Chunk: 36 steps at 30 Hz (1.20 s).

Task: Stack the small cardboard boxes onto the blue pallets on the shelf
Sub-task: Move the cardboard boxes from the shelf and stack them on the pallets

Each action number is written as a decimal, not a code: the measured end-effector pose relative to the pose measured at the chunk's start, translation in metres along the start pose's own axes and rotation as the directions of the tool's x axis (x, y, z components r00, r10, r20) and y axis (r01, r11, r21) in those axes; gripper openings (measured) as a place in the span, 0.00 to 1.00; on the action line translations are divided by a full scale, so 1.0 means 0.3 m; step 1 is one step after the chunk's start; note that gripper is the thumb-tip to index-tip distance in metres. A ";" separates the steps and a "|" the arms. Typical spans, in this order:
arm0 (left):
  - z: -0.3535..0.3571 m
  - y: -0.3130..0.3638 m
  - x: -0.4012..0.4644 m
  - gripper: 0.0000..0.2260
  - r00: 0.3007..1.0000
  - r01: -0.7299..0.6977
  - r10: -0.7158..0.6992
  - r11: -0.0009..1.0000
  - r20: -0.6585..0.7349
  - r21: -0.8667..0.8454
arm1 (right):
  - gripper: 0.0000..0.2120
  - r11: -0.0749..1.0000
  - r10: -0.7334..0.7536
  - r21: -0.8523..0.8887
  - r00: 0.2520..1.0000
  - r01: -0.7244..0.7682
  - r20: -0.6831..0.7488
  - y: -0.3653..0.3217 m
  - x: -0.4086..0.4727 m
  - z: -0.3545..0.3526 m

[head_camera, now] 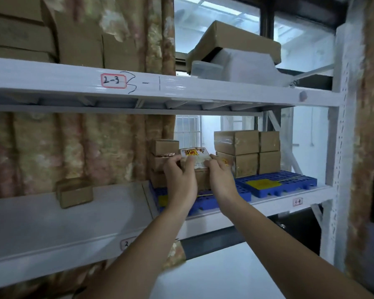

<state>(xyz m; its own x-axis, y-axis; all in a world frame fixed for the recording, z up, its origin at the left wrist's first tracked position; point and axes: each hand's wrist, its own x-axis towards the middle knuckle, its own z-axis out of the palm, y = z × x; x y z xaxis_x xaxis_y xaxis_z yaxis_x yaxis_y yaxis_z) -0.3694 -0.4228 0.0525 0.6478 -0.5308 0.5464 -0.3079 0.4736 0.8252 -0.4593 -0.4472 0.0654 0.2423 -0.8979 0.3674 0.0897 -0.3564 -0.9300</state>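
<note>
Cardboard box with a white label [195, 160] sits atop a short stack on the left blue pallet [205, 200], on the shelf [274, 205]. Left hand [180, 180] and right hand [221, 179] each grip one side of it, fingers curled over its top edge. Best to square its edges with the box below before letting go. Both hands hide the box's lower half, so whether it rests fully down is unclear.
</note>
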 end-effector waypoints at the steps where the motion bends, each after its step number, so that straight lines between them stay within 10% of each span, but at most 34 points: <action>1: 0.021 -0.002 -0.003 0.10 1.000 0.002 -0.002 1.000 0.018 0.012 | 0.20 1.000 -0.016 0.002 1.000 0.016 -0.010 0.006 0.014 -0.018; 14: 0.177 -0.069 0.294 0.29 0.957 -0.172 0.066 0.914 0.283 0.368 | 0.14 0.991 -0.133 -0.014 0.990 0.133 -0.042 0.017 0.400 -0.076; 26: 0.133 -0.057 0.601 0.29 0.868 -0.492 0.188 0.216 0.459 0.843 | 0.17 0.993 -0.073 -0.081 0.991 0.082 0.110 0.028 0.751 0.026; 36: 0.137 -0.088 0.656 0.21 0.896 -0.434 0.147 0.085 0.420 0.897 | 0.13 0.986 -0.073 -0.125 0.958 0.112 0.278 0.083 0.873 0.076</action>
<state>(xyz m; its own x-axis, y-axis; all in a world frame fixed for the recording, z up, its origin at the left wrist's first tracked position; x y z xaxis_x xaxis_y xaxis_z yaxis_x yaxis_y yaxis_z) -0.2624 -0.5689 0.1440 0.2425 -0.7009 0.6707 -0.9323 -0.3597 -0.0388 -0.3717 -0.6855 0.1382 0.4940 -0.7622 0.4184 -0.0051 -0.4838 -0.8752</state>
